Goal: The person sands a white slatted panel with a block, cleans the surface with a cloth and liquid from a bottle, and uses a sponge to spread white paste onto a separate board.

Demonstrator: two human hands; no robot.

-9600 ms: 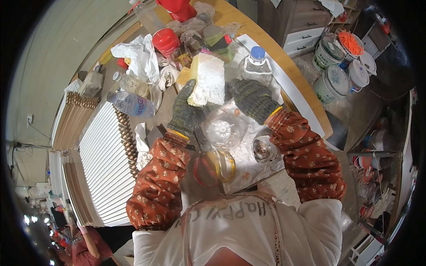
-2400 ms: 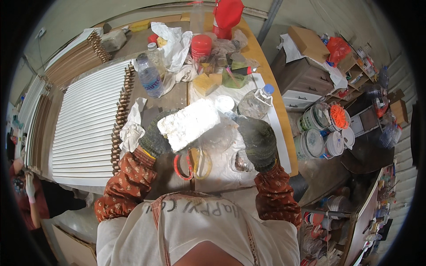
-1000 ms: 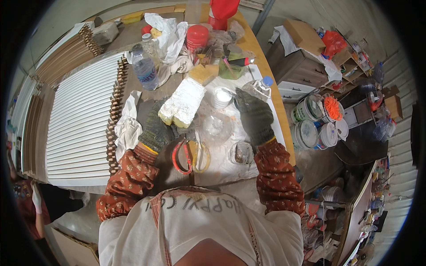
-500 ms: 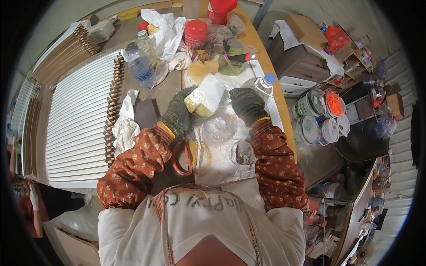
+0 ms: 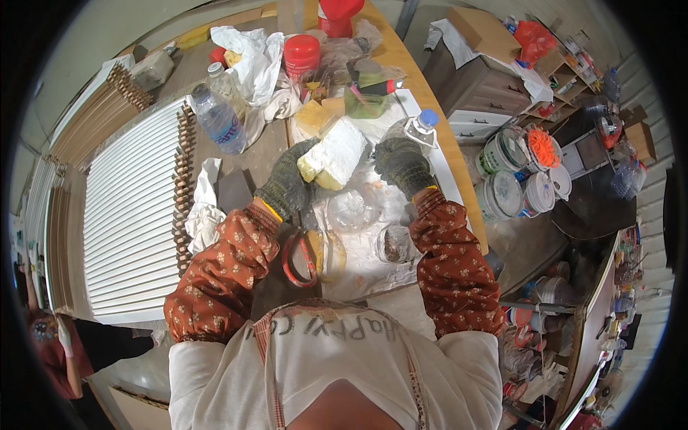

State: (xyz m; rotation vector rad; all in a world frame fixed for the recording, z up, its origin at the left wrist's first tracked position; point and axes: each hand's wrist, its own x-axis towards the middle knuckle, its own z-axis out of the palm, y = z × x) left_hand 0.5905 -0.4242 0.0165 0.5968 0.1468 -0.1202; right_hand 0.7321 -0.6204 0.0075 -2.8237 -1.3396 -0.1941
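Note:
My left hand (image 5: 285,185), in a dark knit glove, grips a yellow sponge block (image 5: 334,155) whose top is coated white. My right hand (image 5: 403,166), gloved alike, is curled just in front of a clear plastic bottle (image 5: 421,129) with a blue cap; whatever its fingers hold, if anything, is hidden. Below and between the hands sits a clear plastic bowl (image 5: 352,209) on a whitish sheet (image 5: 358,276). Closer to me lies a clear jar (image 5: 395,244) with brownish contents. A red ring (image 5: 289,264) and a yellow ring (image 5: 335,258) lie near my left wrist.
White slats (image 5: 136,215) lie side by side on the left. Behind stand a water bottle (image 5: 218,122), a red-lidded tub (image 5: 301,55) and a green container (image 5: 364,102). Buckets (image 5: 502,193) stand right of the table. Another person's arm (image 5: 70,358) shows at lower left.
The whole view has shifted slightly. My right hand has moved a little rightward, closer to the blue-capped bottle. My left hand still holds the sponge block.

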